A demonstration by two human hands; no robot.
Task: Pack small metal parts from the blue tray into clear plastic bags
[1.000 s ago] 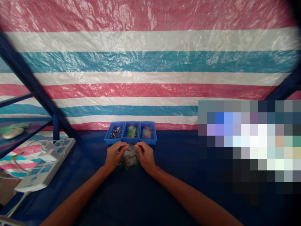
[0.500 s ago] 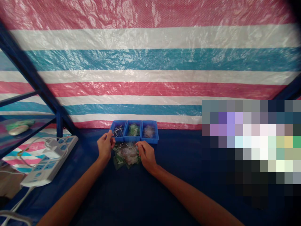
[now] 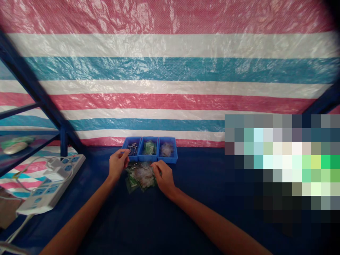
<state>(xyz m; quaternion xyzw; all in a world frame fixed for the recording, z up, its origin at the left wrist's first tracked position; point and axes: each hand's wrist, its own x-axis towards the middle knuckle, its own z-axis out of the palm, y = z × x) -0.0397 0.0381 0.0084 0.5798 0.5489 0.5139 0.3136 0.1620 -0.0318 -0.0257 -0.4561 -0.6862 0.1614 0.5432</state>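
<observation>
My left hand (image 3: 117, 164) is raised with its fingertips pinched together at the near edge of the left compartment of a blue three-part plastic tray (image 3: 149, 160). Small metal pins (image 3: 132, 149) lie in that compartment. Green-tinted small bags (image 3: 149, 148) fill the middle one, and clear small bags (image 3: 166, 149) fill the right one. My right hand (image 3: 164, 179) rests its fingertips on a loose pile of small clear and green plastic bags (image 3: 139, 177) in front of the tray. Whether either hand pinches something tiny is hidden.
A white power strip (image 3: 50, 184) with a cable lies at the left on the dark blue table cover (image 3: 212, 212). A blue metal frame (image 3: 34, 88) rises at the left before a striped tarpaulin wall (image 3: 170, 71). A pixelated patch (image 3: 281, 170) hides the right side.
My left hand has lifted off the pile and moved left toward the tray's left compartment, uncovering the bags. My right hand has stayed at the pile.
</observation>
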